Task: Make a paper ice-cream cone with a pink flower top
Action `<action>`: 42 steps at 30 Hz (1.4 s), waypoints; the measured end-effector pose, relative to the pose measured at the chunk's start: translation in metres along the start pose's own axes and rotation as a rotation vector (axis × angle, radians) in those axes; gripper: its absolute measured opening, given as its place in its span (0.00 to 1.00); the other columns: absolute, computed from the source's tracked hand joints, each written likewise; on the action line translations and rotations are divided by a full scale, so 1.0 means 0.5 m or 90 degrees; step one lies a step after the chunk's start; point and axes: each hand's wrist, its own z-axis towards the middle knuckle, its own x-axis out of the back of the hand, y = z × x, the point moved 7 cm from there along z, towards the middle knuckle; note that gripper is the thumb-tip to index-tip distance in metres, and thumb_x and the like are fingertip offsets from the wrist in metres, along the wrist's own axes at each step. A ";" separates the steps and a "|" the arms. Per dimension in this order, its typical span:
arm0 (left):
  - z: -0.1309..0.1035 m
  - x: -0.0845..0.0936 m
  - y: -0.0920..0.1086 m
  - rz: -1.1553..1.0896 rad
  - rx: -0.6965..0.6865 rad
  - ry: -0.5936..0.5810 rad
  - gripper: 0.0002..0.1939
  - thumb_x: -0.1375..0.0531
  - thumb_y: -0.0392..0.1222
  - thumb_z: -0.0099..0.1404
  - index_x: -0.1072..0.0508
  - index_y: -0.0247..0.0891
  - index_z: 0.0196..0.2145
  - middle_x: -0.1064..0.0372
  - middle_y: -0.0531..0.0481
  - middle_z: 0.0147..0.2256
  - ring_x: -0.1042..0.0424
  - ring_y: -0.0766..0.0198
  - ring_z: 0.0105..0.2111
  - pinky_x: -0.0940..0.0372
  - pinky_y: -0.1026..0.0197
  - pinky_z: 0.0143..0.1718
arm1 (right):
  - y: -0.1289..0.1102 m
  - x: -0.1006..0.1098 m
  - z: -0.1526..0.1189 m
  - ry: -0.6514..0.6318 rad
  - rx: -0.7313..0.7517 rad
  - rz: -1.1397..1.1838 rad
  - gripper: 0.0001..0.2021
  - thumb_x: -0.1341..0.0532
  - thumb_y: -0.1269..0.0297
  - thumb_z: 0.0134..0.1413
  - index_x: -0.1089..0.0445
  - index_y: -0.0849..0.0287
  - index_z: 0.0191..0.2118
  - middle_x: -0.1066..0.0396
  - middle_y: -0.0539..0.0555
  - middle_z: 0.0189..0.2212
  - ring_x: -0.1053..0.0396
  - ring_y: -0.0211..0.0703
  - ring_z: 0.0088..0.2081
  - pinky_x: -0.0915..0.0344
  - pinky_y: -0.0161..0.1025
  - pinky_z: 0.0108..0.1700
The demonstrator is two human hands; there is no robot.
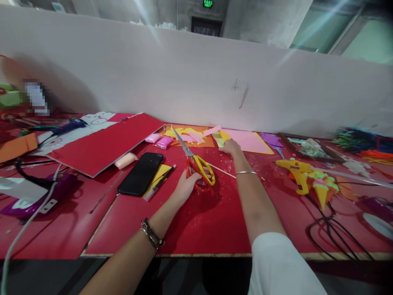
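My left hand (186,185) is closed round the red and yellow handles of a pair of scissors (188,150), whose blades point up and to the left. My right hand (230,147) reaches to the back of the red table, its fingers at a pale yellow-green piece of paper (218,139). Whether it grips that paper is hidden. Left of it, pink and yellow paper scraps (190,136) lie over an orange sheet (209,142). A pink sheet (248,140) with a yellow edge lies to its right.
A black phone (141,173) and a pen (160,182) lie left of my left hand. Behind them leans a red board (107,143). On the right are a yellow glue gun (296,170) with black cable and a tray (333,155). A white partition (190,82) borders the back.
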 end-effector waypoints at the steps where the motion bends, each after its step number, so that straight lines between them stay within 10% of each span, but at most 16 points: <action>1: 0.000 0.000 0.000 0.003 0.001 0.002 0.14 0.44 0.32 0.45 0.30 0.31 0.33 0.27 0.44 0.35 0.28 0.57 0.34 0.33 0.59 0.35 | -0.002 0.000 -0.002 0.004 -0.004 -0.004 0.22 0.37 0.58 0.36 0.31 0.65 0.39 0.33 0.64 0.40 0.34 0.49 0.38 0.40 0.38 0.35; 7: 0.000 -0.004 0.001 0.019 0.001 0.006 0.15 0.43 0.33 0.45 0.31 0.30 0.34 0.27 0.44 0.32 0.28 0.57 0.34 0.33 0.58 0.35 | 0.016 0.003 -0.018 0.024 -0.018 -0.010 0.15 0.51 0.62 0.54 0.32 0.64 0.41 0.31 0.64 0.39 0.33 0.47 0.40 0.42 0.37 0.36; 18: -0.003 -0.004 0.002 0.040 -0.004 0.009 0.13 0.43 0.34 0.46 0.29 0.30 0.33 0.27 0.44 0.34 0.28 0.58 0.33 0.33 0.58 0.35 | 0.042 0.016 -0.033 0.054 0.000 0.037 0.24 0.65 0.54 0.59 0.38 0.53 0.49 0.31 0.55 0.42 0.34 0.44 0.40 0.43 0.35 0.37; 25: 0.002 -0.002 -0.006 0.023 -0.002 0.002 0.12 0.43 0.33 0.46 0.29 0.31 0.32 0.27 0.44 0.34 0.28 0.59 0.32 0.33 0.59 0.35 | 0.040 0.008 -0.038 0.096 -0.021 -0.006 0.24 0.53 0.64 0.55 0.55 0.60 0.58 0.31 0.61 0.40 0.34 0.48 0.41 0.42 0.38 0.38; 32: 0.000 -0.003 -0.004 0.039 0.001 0.003 0.13 0.43 0.34 0.46 0.30 0.31 0.33 0.27 0.44 0.33 0.28 0.58 0.33 0.33 0.58 0.35 | 0.021 -0.003 -0.034 0.088 0.001 -0.062 0.15 0.54 0.64 0.56 0.32 0.61 0.41 0.31 0.61 0.37 0.34 0.46 0.39 0.42 0.37 0.37; 42: -0.001 -0.005 0.000 0.025 0.007 0.006 0.13 0.42 0.34 0.45 0.32 0.31 0.33 0.28 0.43 0.36 0.28 0.59 0.32 0.33 0.59 0.33 | -0.027 0.033 -0.061 0.148 0.100 -0.107 0.16 0.55 0.69 0.56 0.31 0.62 0.39 0.39 0.63 0.49 0.46 0.50 0.52 0.50 0.43 0.49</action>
